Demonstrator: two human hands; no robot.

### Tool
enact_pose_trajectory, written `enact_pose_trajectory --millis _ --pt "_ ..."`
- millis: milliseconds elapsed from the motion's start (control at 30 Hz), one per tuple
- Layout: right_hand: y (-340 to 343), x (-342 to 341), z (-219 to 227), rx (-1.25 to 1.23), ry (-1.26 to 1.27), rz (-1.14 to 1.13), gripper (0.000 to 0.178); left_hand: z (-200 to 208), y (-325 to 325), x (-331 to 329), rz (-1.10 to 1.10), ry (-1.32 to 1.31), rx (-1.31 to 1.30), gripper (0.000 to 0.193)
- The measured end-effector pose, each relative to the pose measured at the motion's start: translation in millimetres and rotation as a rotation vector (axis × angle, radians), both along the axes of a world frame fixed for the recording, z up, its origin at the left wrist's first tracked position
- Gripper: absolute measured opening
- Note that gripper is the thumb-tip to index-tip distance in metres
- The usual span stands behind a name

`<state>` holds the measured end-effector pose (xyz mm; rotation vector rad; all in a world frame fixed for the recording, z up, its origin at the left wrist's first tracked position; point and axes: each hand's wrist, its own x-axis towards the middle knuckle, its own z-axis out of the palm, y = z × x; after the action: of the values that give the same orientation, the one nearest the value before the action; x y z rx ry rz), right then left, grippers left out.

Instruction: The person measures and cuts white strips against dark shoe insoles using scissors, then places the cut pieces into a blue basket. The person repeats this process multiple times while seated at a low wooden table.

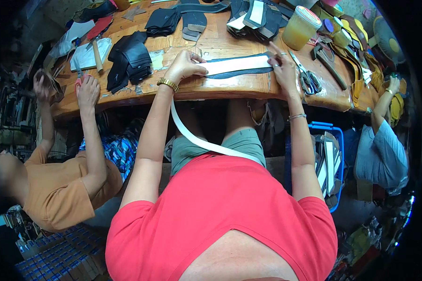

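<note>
A dark, slightly curved flat piece [241, 73], perhaps leather, lies crosswise near the table's front edge. Along its top runs a flat white strip [239, 64]. My left hand [185, 68] is closed, pinching the strip at the left end of the dark piece. From there the strip's long tail [188, 135] drops over the table edge and curves across my lap. At the other end, my right hand [284, 66] holds the strip's right end with its thumb, the index finger stretched away. The undersides of both grips are hidden.
Scissors [307, 77] and pincers [328, 65] lie right of my hand, below a jar of yellowish paste [301, 28]. Stacked dark pieces [129, 61] and a hammer [97, 56] lie left. A blue basket [340, 154] stands by my right arm. Co-workers sit on both sides.
</note>
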<state>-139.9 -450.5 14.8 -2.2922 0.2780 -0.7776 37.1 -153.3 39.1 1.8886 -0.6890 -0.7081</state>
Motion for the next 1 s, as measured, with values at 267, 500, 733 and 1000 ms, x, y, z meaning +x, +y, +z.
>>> enact_pose_trajectory --millis 267,500,733,1000 --pt "-50.7 -76.8 7.8 -0.304 -0.086 -0.385 0.037 1.1 0.4 2.2 -0.015 0.154 -0.074 0.041" --pt "-73.6 -122.1 0.3 -0.520 0.247 -0.498 0.030 3.8 2.6 -0.4 -0.007 0.141 -0.074 0.043" --pt "-56.8 -110.6 27.2 -0.458 0.403 -0.421 0.036 2.5 3.1 -0.4 0.013 0.143 -0.070 0.044" --pt "-27.4 -121.7 43.9 0.029 0.209 -0.227 0.041 -2.2 3.0 5.6 -0.017 0.210 -0.129 0.041"
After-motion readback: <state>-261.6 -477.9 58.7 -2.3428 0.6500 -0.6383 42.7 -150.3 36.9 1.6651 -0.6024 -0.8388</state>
